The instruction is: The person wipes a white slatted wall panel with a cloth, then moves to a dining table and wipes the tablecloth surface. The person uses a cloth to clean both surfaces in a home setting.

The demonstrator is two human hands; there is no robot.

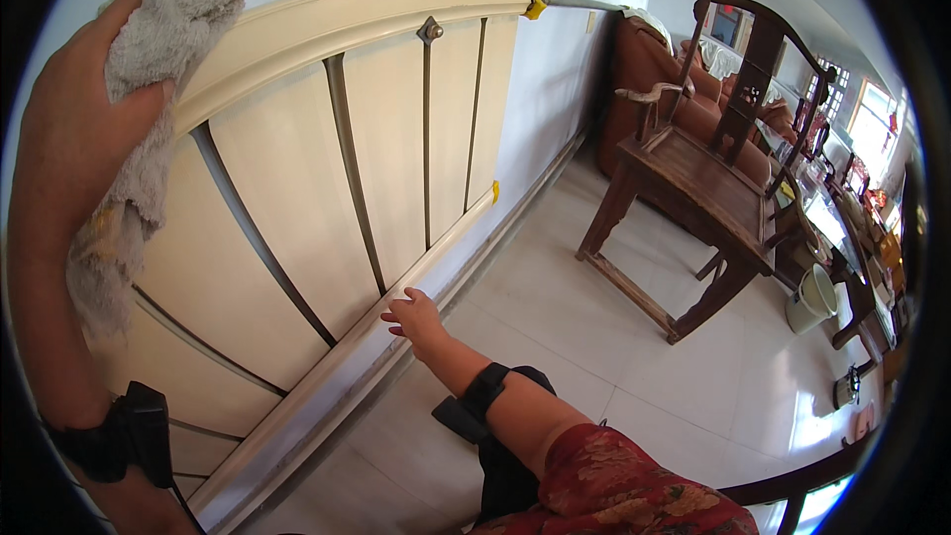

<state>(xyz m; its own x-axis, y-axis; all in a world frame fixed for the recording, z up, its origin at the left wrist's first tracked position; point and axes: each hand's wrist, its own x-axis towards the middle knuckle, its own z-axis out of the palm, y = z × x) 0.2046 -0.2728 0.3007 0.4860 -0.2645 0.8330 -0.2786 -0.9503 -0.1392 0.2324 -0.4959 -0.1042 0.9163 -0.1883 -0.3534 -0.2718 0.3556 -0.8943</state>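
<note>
My left hand (82, 111) is at the far left, gripping a fluffy grey cleaning cloth (186, 15). The cloth hangs down along my wrist, with its upper part at the top rail of a cream headboard-like panel (275, 141). Dark vertical strips divide the panel, and a knob on a diamond-shaped plate (431, 31) sits near its top. Lower down, my right hand (416, 321) is at the panel's bottom rail (453, 238), fingers apart and holding nothing visible. Whether its fingertips touch the rail cannot be made out. Black bands circle both forearms.
A worn dark wooden armchair (698, 171) stands on the pale tiled floor (550, 357) to the right. Behind it is a brown sofa (631, 74). A light green bucket (811, 301) stands farther right, near a cluttered table (828, 215). A skirting ledge (513, 219) runs along the wall.
</note>
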